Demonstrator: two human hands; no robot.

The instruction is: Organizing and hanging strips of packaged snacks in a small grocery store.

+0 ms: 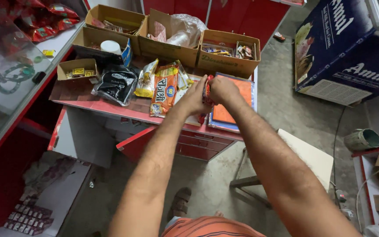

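Observation:
Both my hands meet over the red counter (110,107), gripping one small red snack packet (207,90) between them. My left hand (194,97) holds its left side and my right hand (222,89) holds its right side; most of the packet is hidden by my fingers. Just left of my hands lie an orange snack packet (164,94), a yellow packet (146,79) and a black packet (116,84). Under my right hand lies an orange flat book (237,103).
Open cardboard boxes (227,55) with small goods line the counter's back. A glass case (5,70) stands at the left, a blue freezer chest (347,48) at the right. A white stool (305,153) stands by my right arm, and a green cup (362,139) lies on the floor.

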